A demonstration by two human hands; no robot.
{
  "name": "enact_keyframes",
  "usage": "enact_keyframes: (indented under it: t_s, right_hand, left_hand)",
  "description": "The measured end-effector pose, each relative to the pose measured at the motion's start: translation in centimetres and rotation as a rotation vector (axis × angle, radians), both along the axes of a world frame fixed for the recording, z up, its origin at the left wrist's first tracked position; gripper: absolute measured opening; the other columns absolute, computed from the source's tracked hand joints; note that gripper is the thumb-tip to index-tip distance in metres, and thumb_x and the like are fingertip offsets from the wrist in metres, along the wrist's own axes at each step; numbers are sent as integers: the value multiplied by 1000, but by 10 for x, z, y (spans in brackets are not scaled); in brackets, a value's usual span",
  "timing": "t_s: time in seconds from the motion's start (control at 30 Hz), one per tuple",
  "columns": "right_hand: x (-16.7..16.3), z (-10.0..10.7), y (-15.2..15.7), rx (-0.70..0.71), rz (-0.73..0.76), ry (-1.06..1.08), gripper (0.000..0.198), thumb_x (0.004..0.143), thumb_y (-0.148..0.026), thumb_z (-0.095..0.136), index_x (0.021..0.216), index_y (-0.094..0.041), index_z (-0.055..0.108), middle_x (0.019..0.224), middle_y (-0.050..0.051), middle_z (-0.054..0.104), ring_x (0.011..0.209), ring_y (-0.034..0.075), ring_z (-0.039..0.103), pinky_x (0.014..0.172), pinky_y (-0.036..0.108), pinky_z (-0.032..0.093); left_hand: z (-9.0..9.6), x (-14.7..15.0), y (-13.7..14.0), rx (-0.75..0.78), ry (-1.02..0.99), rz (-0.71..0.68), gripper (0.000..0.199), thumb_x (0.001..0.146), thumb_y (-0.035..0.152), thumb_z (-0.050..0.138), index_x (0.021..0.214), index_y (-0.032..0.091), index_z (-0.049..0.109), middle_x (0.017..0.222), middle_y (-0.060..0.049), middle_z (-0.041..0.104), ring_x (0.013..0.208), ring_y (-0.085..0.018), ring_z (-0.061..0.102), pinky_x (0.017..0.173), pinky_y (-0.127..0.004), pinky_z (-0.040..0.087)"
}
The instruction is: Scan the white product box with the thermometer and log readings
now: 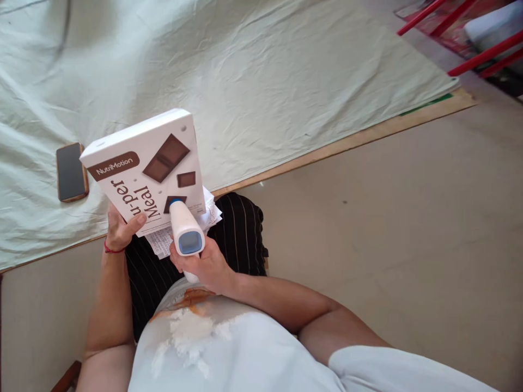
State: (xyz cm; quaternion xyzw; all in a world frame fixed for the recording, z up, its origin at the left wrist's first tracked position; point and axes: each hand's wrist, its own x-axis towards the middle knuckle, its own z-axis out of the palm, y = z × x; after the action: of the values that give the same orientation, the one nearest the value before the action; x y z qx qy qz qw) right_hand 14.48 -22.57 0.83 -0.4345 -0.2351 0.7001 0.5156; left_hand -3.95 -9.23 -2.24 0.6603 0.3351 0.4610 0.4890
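My left hand (122,227) grips a white meal box (134,188) by its lower left corner, thumb on the front. The box is tilted, showing a brown "NutriMotion" label and pictures of chocolate pieces. Wrapped around the handle of a white infrared thermometer (184,220) is my right hand (210,265). Its bluish screen faces me, and its far end points at the box front, overlapping a lower chocolate picture; whether they touch I cannot tell. Printed paper sheets (160,243) show beneath the box, above my lap. Fingers of my left hand behind the box are hidden.
A phone (71,173) with a dark screen lies on the cloth-covered table (286,71), left of the box. The table's wooden edge (327,155) runs diagonally in front of me. Red bars (486,57) stand at the upper right above the floor.
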Motion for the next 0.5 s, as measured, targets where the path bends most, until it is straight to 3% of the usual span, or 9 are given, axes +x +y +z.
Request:
enact_keyframes:
  t_s: [0.1,0.5]
  right_hand:
    - [0,-1,-2,-4,-9,-5,29,65,-32,84,81,-23,61,66,-6,58,58,11,48,56,30,43]
    - [3,4,-1,8,21,-2,24,67,-31,81,75,-23,60,61,-7,55,55,11,48,56,31,40]
  left_hand:
    - [3,5,-2,47,-25,34,60,77,56,86,126,24,70,116,-10,75,103,-31,72,93,-49,61]
    - [8,6,-3,40,1,23,58,80,57,84,124,23,69,113,-7,77,104,-31,75,90,-46,62]
